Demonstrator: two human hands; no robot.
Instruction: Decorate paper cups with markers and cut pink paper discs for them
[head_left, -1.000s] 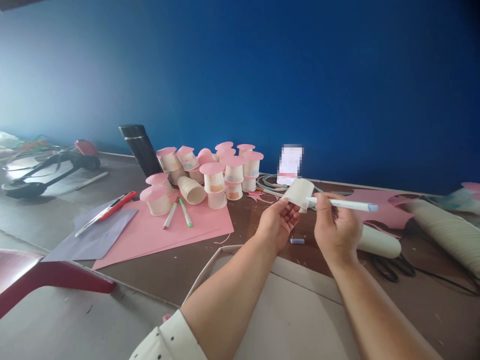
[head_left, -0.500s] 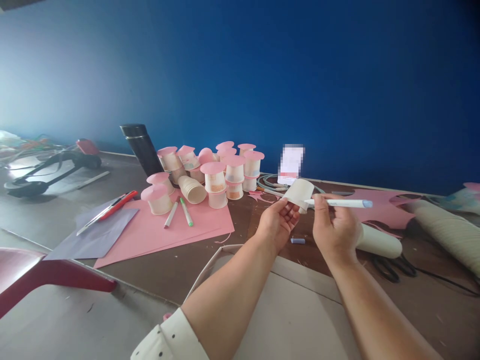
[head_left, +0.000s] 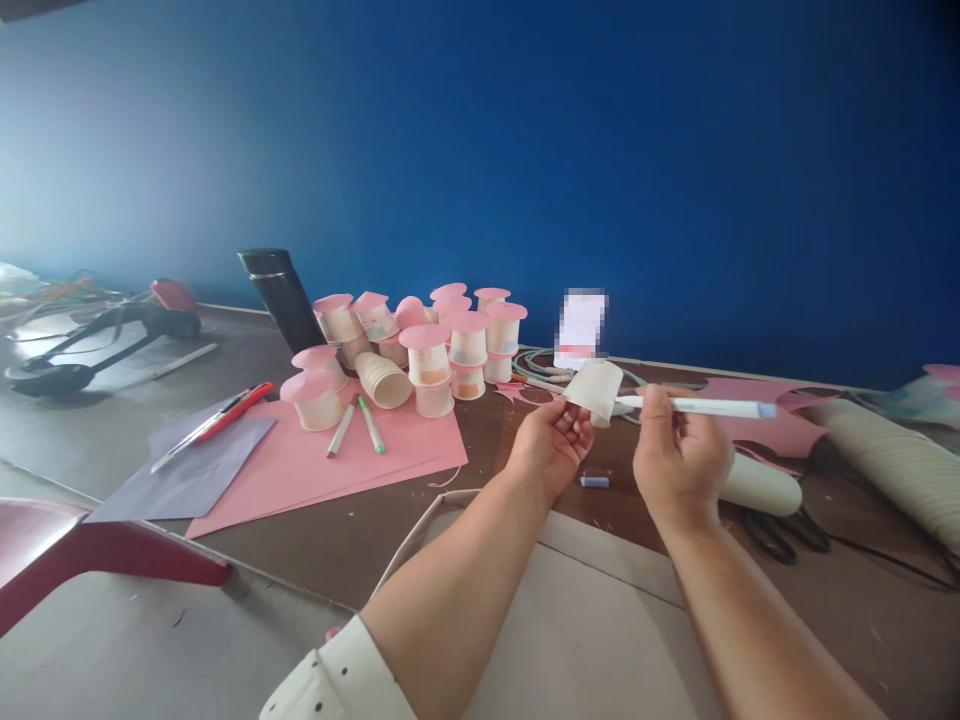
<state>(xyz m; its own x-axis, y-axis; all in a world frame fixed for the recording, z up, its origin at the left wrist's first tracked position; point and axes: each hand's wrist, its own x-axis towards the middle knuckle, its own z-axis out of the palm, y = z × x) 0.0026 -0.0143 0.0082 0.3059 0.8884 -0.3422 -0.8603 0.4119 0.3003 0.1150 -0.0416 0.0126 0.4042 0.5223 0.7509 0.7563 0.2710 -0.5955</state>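
Note:
My left hand is closed round the rim of a small white paper cup, held in the air with its base pointing up. My right hand pinches a white marker with a pale blue end, lying nearly level, its tip against the cup's side. A small blue pen cap lies on the brown table just below my hands.
A cluster of paper cups with pink lids stands behind a pink paper sheet with two markers. A black flask, red cutter, purple paper, stacked cups, scissors and a red chair are around.
The cup has turned a little in my left hand, and my right hand with the marker has slid slightly to the right.

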